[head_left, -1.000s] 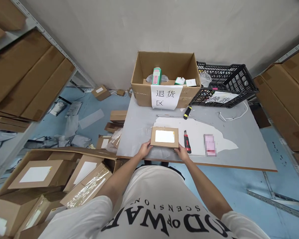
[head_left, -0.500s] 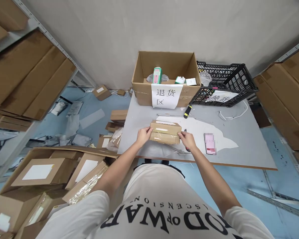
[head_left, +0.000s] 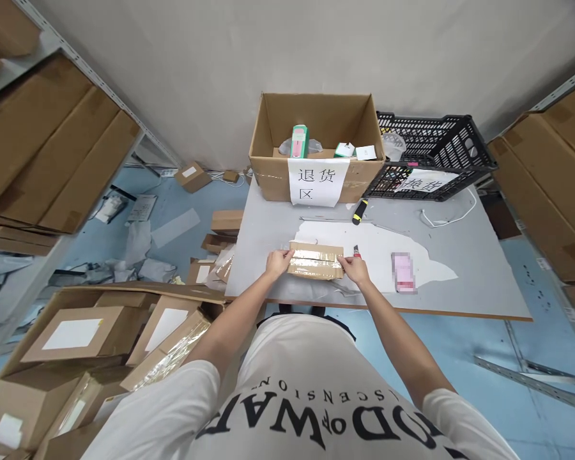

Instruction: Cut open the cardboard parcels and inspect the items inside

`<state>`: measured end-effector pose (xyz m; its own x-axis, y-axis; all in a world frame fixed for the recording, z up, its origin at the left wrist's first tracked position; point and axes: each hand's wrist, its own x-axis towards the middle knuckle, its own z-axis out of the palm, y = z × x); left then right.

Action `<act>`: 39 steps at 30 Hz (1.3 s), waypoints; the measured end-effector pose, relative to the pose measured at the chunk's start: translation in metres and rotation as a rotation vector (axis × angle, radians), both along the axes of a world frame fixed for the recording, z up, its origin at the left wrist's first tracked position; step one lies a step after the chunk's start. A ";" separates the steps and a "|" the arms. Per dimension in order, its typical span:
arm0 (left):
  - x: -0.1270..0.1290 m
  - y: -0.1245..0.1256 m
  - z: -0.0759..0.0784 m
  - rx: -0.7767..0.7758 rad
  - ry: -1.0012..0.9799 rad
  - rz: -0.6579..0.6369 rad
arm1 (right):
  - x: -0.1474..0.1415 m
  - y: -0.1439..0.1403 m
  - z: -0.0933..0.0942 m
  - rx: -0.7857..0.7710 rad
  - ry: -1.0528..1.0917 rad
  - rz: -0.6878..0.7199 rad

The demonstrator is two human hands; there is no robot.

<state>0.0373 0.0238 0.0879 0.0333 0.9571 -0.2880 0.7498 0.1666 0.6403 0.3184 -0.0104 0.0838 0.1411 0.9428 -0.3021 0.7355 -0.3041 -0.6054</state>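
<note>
A small brown cardboard box [head_left: 315,262] with shiny clear tape lies between my hands over the near part of the table. My left hand [head_left: 278,262] pinches its left end, fingers closed on the edge. At the opposite end, my right hand [head_left: 355,269] grips the box's edge in the same way. Just beyond my right hand is a red and dark utility knife [head_left: 356,250], partly covered by the hand. A black and yellow knife [head_left: 360,211] lies farther back. To the right sits a pink-screened phone [head_left: 403,271], partly blurred.
At the table's [head_left: 479,281] back stands a large open carton [head_left: 268,179] holding several small boxes, beside a black plastic crate [head_left: 479,166]. A white cable [head_left: 448,223] lies near the crate. On my left, a big carton [head_left: 124,291] holds several parcels.
The box has tipped, showing more of its taped face, and has shifted slightly nearer and left. My right hand moved left with it, uncovering part of the red knife.
</note>
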 end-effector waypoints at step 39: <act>-0.021 -0.029 -0.017 0.088 -0.330 -0.085 | 0.000 -0.021 -0.008 0.057 0.104 0.133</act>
